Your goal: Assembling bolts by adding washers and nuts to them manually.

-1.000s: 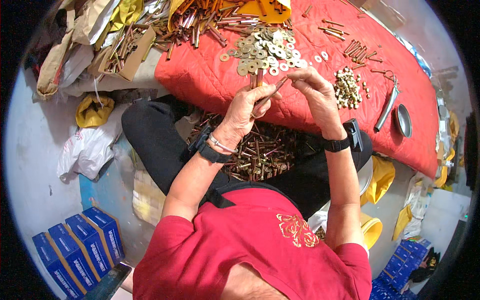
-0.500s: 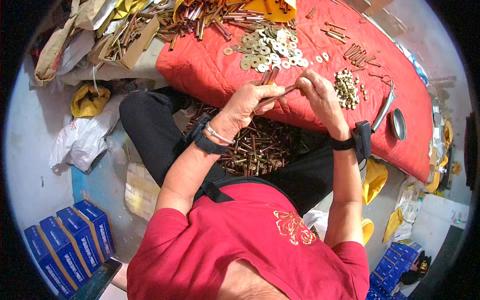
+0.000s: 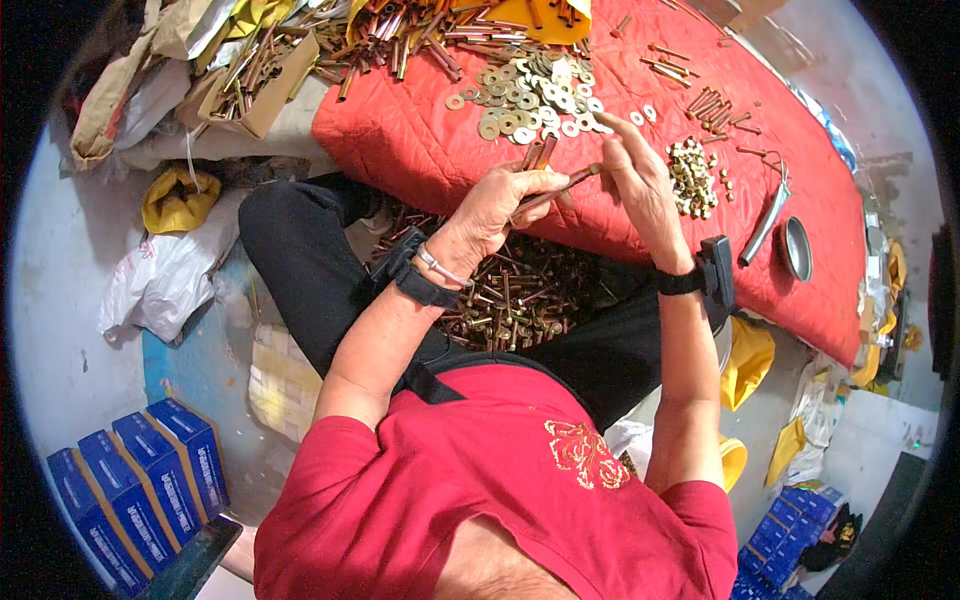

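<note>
My left hand (image 3: 492, 205) is closed round several copper-coloured metal tubes (image 3: 541, 154), their ends sticking up past the fingers. It also grips a thin bolt or rod (image 3: 572, 182) that slants toward my right hand and has a small nut-like end piece. My right hand (image 3: 640, 185) hovers by that end with its fingers apart, the index finger stretched out; whether the thumb touches the end is unclear. Just beyond the hands, flat washers (image 3: 530, 98) lie heaped on a red quilted cover (image 3: 400, 130). Small brass-coloured nuts (image 3: 690, 172) are piled to the right.
Finished-looking bolt assemblies (image 3: 510, 305) fill the space between my legs. Loose tubes (image 3: 400, 40) spread at the far left beside a cardboard box (image 3: 270, 95). Bolts (image 3: 712, 106) lie far right, near a small dark pan (image 3: 797, 248). Blue boxes (image 3: 130, 490) stand lower left.
My right hand has let go of the end of the bolt or rod; its fingers have spread and lifted slightly away. My left hand keeps its hold, nearly still.
</note>
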`<act>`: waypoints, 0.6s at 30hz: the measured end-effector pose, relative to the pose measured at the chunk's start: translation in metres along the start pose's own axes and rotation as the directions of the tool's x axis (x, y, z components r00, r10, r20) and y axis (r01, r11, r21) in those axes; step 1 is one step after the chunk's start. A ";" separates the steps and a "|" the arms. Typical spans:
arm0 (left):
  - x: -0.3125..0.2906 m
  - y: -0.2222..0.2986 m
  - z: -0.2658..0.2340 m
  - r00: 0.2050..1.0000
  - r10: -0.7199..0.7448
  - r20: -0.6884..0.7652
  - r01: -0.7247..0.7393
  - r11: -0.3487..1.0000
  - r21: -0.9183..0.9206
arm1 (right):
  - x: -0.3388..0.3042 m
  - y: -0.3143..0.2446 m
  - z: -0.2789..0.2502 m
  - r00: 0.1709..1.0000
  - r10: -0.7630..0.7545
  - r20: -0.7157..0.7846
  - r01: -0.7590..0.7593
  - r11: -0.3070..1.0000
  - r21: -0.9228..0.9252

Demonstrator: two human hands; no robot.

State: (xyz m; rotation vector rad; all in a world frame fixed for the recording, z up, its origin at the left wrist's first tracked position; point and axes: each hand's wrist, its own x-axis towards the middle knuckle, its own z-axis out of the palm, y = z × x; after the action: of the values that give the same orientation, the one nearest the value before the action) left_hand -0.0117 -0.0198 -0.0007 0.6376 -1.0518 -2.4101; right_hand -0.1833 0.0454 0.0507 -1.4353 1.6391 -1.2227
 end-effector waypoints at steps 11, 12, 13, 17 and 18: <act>0.004 -0.002 -0.005 0.999 -0.046 0.013 0.046 0.999 -0.013 | -0.001 0.004 -0.001 0.986 -0.166 -0.037 0.159 0.977 -0.146; 0.004 -0.002 -0.004 0.998 -0.062 0.017 0.062 0.998 0.000 | -0.003 0.000 -0.003 0.999 -0.039 0.030 0.042 0.990 -0.133; 0.005 -0.003 -0.005 0.998 -0.063 0.018 0.063 0.998 0.003 | -0.002 0.001 -0.003 1.000 0.029 0.001 -0.029 0.996 -0.080; 0.008 -0.001 -0.009 0.995 -0.082 0.054 0.083 0.996 -0.021 | 0.001 0.017 0.005 0.949 -0.313 -0.043 0.308 0.947 -0.089; 0.008 -0.001 -0.009 0.992 -0.103 0.066 0.104 0.995 -0.004 | -0.001 0.014 0.003 0.949 -0.312 -0.045 0.307 0.948 -0.087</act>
State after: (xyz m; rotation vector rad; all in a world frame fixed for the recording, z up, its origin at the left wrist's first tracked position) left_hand -0.0132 -0.0288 -0.0091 0.6294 -1.0598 -2.5388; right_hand -0.1858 0.0449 0.0361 -1.7742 1.5547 -1.3947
